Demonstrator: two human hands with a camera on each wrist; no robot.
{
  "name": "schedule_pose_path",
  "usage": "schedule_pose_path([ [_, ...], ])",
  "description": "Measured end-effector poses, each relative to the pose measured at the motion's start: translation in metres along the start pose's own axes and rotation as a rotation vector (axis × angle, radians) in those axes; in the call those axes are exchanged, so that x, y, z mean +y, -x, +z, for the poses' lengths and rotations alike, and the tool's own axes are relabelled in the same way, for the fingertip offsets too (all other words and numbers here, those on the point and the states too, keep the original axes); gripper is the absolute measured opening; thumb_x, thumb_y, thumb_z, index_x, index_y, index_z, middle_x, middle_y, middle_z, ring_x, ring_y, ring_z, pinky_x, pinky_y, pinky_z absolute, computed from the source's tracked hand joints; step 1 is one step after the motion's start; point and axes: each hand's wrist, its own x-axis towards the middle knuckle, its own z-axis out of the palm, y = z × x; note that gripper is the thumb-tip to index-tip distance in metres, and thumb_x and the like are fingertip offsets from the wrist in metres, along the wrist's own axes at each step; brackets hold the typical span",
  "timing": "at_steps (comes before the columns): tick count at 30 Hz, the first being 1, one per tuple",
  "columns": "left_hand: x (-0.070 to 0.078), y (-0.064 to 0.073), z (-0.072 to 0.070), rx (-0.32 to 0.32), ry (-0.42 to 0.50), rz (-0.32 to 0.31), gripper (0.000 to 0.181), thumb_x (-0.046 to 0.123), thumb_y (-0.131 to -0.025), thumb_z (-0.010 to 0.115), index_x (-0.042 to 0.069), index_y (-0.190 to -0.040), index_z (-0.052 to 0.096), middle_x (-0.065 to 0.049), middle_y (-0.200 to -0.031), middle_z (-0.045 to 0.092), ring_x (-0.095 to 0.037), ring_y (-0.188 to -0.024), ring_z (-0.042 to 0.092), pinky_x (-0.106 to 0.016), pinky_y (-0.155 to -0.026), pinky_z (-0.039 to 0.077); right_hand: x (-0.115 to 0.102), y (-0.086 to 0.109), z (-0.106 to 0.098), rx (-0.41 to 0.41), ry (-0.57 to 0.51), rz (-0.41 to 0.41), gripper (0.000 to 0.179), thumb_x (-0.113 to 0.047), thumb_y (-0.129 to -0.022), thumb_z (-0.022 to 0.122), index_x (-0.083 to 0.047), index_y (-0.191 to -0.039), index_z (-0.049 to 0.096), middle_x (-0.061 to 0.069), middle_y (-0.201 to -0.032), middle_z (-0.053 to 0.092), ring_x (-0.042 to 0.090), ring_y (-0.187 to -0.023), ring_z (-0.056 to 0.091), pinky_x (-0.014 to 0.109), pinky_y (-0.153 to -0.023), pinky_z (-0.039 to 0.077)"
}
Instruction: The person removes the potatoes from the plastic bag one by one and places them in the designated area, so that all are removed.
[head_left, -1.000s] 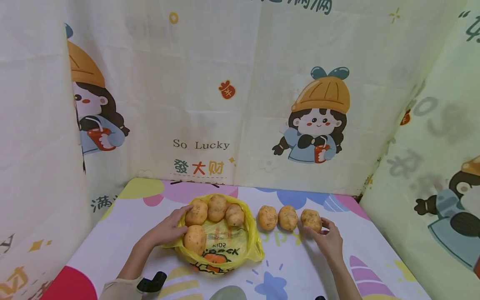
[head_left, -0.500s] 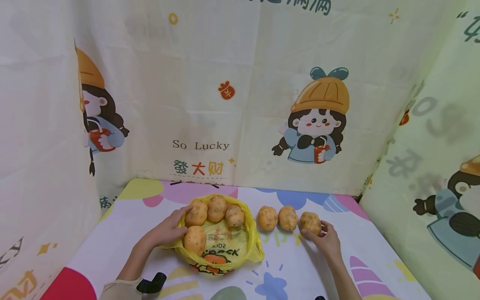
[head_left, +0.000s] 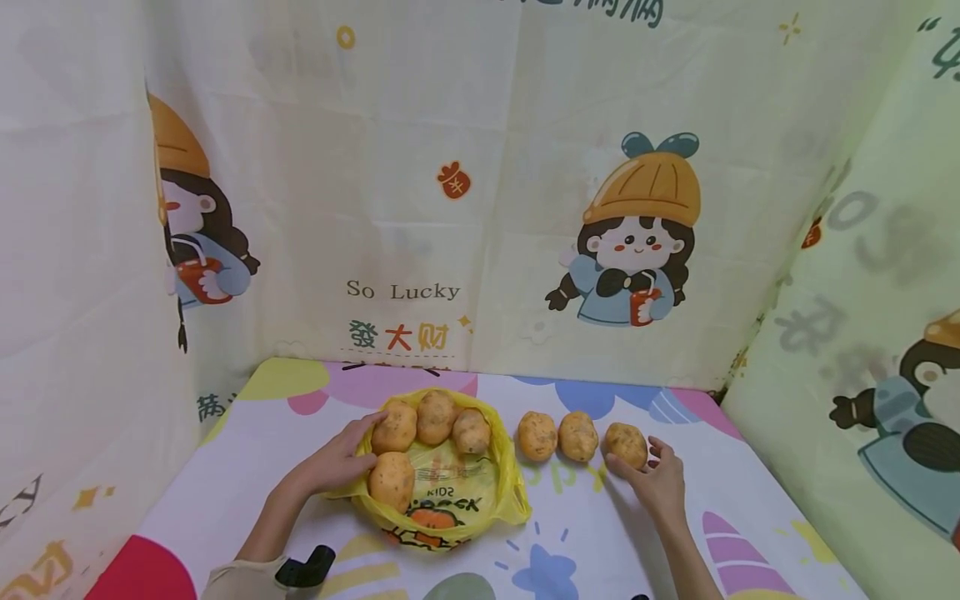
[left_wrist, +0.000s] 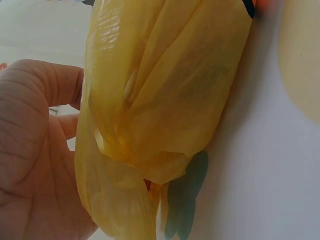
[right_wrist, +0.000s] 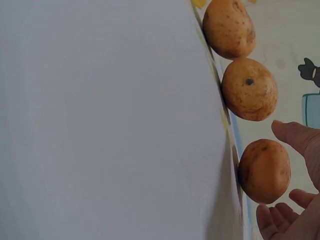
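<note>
In the head view, my left hand (head_left: 341, 454) grips the left rim of a yellow plastic bag (head_left: 512, 492), which stands with its mouth spread wide. Several potatoes (head_left: 437, 417) lie inside, along its back and left. In the left wrist view, the bag's side (left_wrist: 165, 90) covers parts of the fingers. Right of the bag, two potatoes (head_left: 537, 436) (head_left: 578, 437) sit side by side. A third potato (head_left: 626, 446) lies a little apart at the row's right end. Around it my right hand (head_left: 660, 483) is spread; in the right wrist view, gaps show between thumb, fingers and that potato (right_wrist: 265, 171).
A white table cover (head_left: 592, 533) printed with colourful shapes lies beneath everything. Pale printed cloth (head_left: 495, 250) hangs behind the table and at both sides. A black strap piece (head_left: 306, 568) sits at the left wrist.
The rightmost potato has shifted slightly towards me. My right fingers have come away from its side. The left hand and the bag have stayed in place.
</note>
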Motion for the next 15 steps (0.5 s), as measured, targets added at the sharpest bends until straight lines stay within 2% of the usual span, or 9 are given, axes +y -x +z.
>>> schedule_pose_path([
  [10,0.001,0.001,0.0,-0.001,0.004,0.0,0.075,0.009,-0.089,0.058,0.002,-0.158,0.031,-0.033,-0.157,0.032,-0.05,-0.145,0.03,-0.069,-0.114,0.027,-0.015,0.011,0.005,0.119,0.078,-0.16,0.089,-0.025,-0.078,0.087,0.013,-0.145,0.041,0.037,-0.136,0.044,0.051,-0.127,0.037,0.062,-0.101,0.034],
  [15,0.0,0.0,0.001,-0.001,0.003,-0.001,0.075,0.009,-0.089,0.058,0.002,-0.158,0.03,-0.033,-0.157,0.031,-0.05,-0.146,0.03,-0.069,-0.114,0.027,-0.027,0.017,0.005,0.117,0.051,-0.206,0.086,-0.023,-0.079,0.086,0.01,-0.146,0.042,0.035,-0.139,0.044,0.051,-0.129,0.036,0.064,-0.103,0.033],
])
